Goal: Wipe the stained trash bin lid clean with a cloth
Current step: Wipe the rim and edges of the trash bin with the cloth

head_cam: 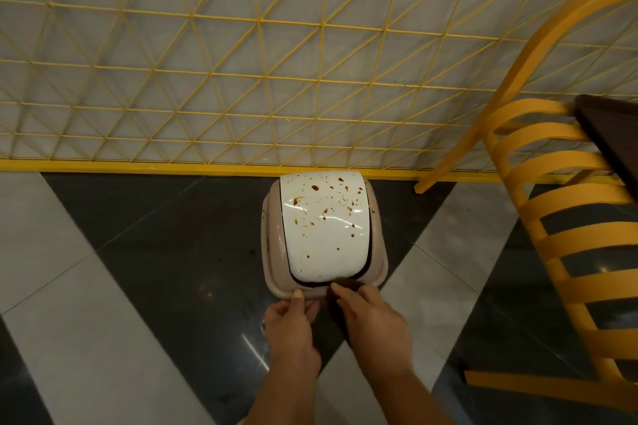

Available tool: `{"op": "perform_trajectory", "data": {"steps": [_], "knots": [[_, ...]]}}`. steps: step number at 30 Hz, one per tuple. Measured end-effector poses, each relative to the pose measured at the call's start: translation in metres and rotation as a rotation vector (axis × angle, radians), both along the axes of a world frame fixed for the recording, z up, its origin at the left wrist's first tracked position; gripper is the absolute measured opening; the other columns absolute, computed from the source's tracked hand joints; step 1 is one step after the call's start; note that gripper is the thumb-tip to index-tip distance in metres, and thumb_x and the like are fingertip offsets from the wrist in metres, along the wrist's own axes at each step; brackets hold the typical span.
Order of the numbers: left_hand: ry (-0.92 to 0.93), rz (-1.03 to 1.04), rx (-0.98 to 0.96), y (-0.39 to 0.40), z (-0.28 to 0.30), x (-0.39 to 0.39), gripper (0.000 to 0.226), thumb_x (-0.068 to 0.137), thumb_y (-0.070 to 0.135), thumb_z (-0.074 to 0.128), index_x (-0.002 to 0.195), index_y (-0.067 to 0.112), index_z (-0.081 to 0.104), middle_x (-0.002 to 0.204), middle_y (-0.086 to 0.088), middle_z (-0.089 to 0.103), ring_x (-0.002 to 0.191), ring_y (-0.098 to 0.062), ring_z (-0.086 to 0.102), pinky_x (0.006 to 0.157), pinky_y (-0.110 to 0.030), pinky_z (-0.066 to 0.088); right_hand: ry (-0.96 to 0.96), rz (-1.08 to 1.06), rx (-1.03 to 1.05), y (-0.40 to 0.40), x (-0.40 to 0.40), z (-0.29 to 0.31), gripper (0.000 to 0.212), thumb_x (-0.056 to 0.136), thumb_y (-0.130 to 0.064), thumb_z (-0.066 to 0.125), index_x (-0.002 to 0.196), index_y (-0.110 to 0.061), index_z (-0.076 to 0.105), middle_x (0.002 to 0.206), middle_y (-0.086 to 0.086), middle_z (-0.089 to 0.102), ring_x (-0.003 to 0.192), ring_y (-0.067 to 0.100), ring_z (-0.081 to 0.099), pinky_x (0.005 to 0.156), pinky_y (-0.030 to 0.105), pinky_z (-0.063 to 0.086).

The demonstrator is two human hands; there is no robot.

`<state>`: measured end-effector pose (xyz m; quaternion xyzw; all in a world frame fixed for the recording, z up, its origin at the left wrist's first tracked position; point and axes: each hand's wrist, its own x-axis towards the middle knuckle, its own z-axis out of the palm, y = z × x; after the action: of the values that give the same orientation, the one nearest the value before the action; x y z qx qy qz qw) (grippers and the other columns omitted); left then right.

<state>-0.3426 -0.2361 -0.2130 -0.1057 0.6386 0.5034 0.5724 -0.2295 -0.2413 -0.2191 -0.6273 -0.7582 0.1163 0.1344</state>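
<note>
Under you, the glossy floor (145,252) of dark and pale tiles carries the beige trash bin (271,252) and a yellow chair (559,217).

A yellow wire fence (241,62) lines the pale wall; a yellow slatted chair (566,217) stands at right on a grey-and-white tiled floor (138,252).
</note>
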Motion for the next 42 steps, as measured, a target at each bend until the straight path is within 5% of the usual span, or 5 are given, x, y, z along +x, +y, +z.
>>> {"op": "perform_trajectory", "data": {"steps": [8, 24, 31, 37, 42], "knots": [[0.083, -0.046, -0.076, -0.001, 0.005, 0.001, 0.007, 0.094, 0.019, 0.06, 0.091, 0.015, 0.055, 0.097, -0.015, 0.066, 0.093, -0.031, 0.063, 0.089, -0.048, 0.051, 0.039, 0.02, -0.046, -0.009, -0.033, -0.006, 0.046, 0.062, -0.026, 0.086, 0.105, -0.029, 0.069, 0.084, -0.007, 0.066, 0.053, 0.006, 0.06, 0.048, 0.014, 0.05], [0.107, 0.05, -0.09, 0.0, 0.005, -0.001, 0.011, 0.094, 0.014, 0.059, 0.088, 0.016, 0.05, 0.107, -0.018, 0.064, 0.104, -0.033, 0.061, 0.101, -0.052, 0.046, 0.034, 0.017, -0.063, -0.001, 0.002, 0.003, 0.04, 0.068, -0.026, 0.082, 0.105, -0.036, 0.068, 0.079, -0.01, 0.064, 0.052, 0.008, 0.057, 0.046, 0.018, 0.051], [0.032, 0.14, -0.054, 0.004, 0.005, -0.005, 0.023, 0.094, 0.014, 0.06, 0.116, 0.009, 0.056, 0.112, -0.012, 0.066, 0.112, -0.026, 0.061, 0.108, -0.041, 0.04, 0.118, -0.357, -0.163, 0.004, 0.041, 0.009, 0.027, 0.094, -0.033, 0.05, 0.119, -0.038, 0.06, 0.112, -0.007, 0.061, 0.086, 0.01, 0.061, 0.081, 0.02, 0.049], [-0.042, 0.102, 0.054, 0.002, 0.007, 0.003, 0.021, 0.094, 0.01, 0.059, 0.115, 0.013, 0.059, 0.116, -0.01, 0.066, 0.107, -0.024, 0.062, 0.108, -0.042, 0.041, 0.52, -0.708, -0.183, 0.007, 0.04, 0.007, 0.029, 0.091, -0.037, 0.053, 0.12, -0.04, 0.053, 0.11, -0.006, 0.06, 0.085, 0.011, 0.057, 0.067, 0.023, 0.05], [-0.043, 0.066, 0.083, 0.002, 0.001, 0.014, 0.03, 0.094, 0.004, 0.056, 0.124, 0.007, 0.055, 0.117, -0.015, 0.066, 0.107, -0.028, 0.064, 0.105, -0.043, 0.044, 0.513, -0.642, -0.228, 0.015, 0.024, 0.005, 0.03, 0.088, -0.042, 0.056, 0.117, -0.043, 0.054, 0.111, -0.009, 0.062, 0.092, 0.014, 0.059, 0.072, 0.031, 0.056]]}}
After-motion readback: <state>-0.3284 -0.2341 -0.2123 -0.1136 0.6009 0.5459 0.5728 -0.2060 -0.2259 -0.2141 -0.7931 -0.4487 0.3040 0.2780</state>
